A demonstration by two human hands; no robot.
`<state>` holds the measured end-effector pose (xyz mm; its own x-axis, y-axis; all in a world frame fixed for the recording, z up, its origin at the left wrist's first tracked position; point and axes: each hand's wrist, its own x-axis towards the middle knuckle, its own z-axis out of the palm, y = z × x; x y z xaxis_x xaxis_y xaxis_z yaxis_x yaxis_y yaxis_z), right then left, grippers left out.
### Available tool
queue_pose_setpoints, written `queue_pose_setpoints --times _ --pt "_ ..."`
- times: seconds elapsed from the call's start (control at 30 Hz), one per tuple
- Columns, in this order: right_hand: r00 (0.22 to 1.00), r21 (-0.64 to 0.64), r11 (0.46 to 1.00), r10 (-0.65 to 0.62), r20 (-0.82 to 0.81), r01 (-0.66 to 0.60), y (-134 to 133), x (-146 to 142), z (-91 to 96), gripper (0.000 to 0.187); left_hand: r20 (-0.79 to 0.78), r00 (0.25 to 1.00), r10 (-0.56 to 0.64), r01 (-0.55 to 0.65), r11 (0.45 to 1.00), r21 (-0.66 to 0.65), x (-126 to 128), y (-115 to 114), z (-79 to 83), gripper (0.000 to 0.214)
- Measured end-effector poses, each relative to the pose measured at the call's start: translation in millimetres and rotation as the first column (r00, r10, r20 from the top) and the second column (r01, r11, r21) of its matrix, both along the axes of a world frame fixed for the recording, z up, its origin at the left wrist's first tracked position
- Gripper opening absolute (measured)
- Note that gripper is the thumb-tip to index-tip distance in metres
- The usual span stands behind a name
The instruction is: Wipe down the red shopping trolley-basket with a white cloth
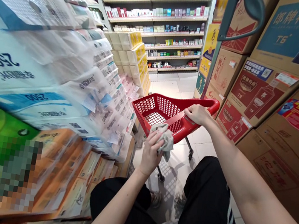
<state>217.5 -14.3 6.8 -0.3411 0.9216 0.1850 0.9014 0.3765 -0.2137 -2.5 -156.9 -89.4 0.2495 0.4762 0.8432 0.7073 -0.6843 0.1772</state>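
A red plastic shopping cart (165,103) with a perforated basket stands on the tiled floor in front of my knees. My left hand (153,149) is closed around a crumpled pale cloth (166,141) at the near left corner of the cart, by its rim. On the cart's red handle (193,126), my right hand (197,114) rests with its fingers curled over the bar. The basket's visible floor is white-looking through the holes. Part of the near rim is hidden behind the cloth and my left hand.
Wrapped tissue packs (86,78) are piled high on the left, close to the cart. Stacked cardboard boxes (258,92) line the right side. A grey-blue handle on a pole (241,18) rises beside them. Shelves of small goods (177,30) stand at the back.
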Motion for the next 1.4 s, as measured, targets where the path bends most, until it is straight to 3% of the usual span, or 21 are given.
queue_pose_setpoints --times 0.17,0.27,0.4,0.5,0.6,0.7,0.8,0.93,1.03,1.13,1.23,1.3,1.4 --pt "1.000 0.019 1.000 0.012 0.006 -0.012 4 2 -1.1 0.048 -0.209 0.978 0.000 0.002 1.000 0.007 4 -3 22.7 0.007" --pt "1.000 0.018 1.000 0.001 0.004 -0.001 5 2 -0.1 0.047 -0.273 0.961 0.053 -0.066 0.997 -0.040 20 -5 31.5 0.010" --pt "1.000 0.030 1.000 0.008 0.013 -0.009 6 1 1.4 0.048 -0.332 0.935 0.125 -0.132 0.991 0.002 45 -12 36.4 0.009" --pt "1.000 0.026 1.000 0.014 0.023 -0.015 7 1 1.3 0.048 -0.346 0.938 0.035 -0.068 0.994 -0.083 52 -21 44.7 0.023" --pt "1.000 0.032 0.999 0.015 0.027 -0.016 9 0 -0.6 0.050 -0.248 0.968 -0.033 -0.008 0.987 -0.163 47 -21 55.6 0.033" --pt "0.999 0.040 0.999 0.009 0.034 -0.010 11 -1 -2.8 0.050 -0.223 0.972 0.071 -0.116 0.974 -0.195 38 -8 60.7 0.038" --pt "0.999 0.054 0.998 0.009 0.042 -0.011 11 -4 -3.3 0.050 -0.334 0.930 0.152 -0.234 0.947 -0.221 34 6 59.7 0.041" --pt "0.997 0.065 0.997 0.039 0.073 -0.044 11 -6 -1.3 0.049 -0.459 0.857 0.234 -0.369 0.901 -0.228 40 17 62.9 0.041" --pt "0.995 0.073 0.996 0.052 0.087 -0.059 11 -7 -0.4 0.049 -0.516 0.821 0.245 -0.444 0.842 -0.307 49 30 73.7 0.047" --pt "0.995 0.073 0.996 0.053 0.089 -0.060 11 -6 -0.7 0.048 -0.529 0.834 0.155 -0.456 0.734 -0.503 54 52 86.0 0.059" --pt "0.996 0.064 0.997 0.047 0.071 -0.052 12 -4 -1.3 0.049 -0.502 0.865 -0.004 -0.377 0.656 -0.654 53 69 91.3 0.065" --pt "0.999 0.053 0.998 0.030 0.045 -0.032 13 -3 -1.3 0.050 -0.497 0.867 -0.012 -0.359 0.677 -0.642 52 69 89.2 0.064" --pt "1.000 0.068 0.997 -0.021 -0.006 0.021 14 -3 -1.0 0.046 -0.490 0.858 0.154 -0.420 0.759 -0.497 53 54 80.5 0.062"
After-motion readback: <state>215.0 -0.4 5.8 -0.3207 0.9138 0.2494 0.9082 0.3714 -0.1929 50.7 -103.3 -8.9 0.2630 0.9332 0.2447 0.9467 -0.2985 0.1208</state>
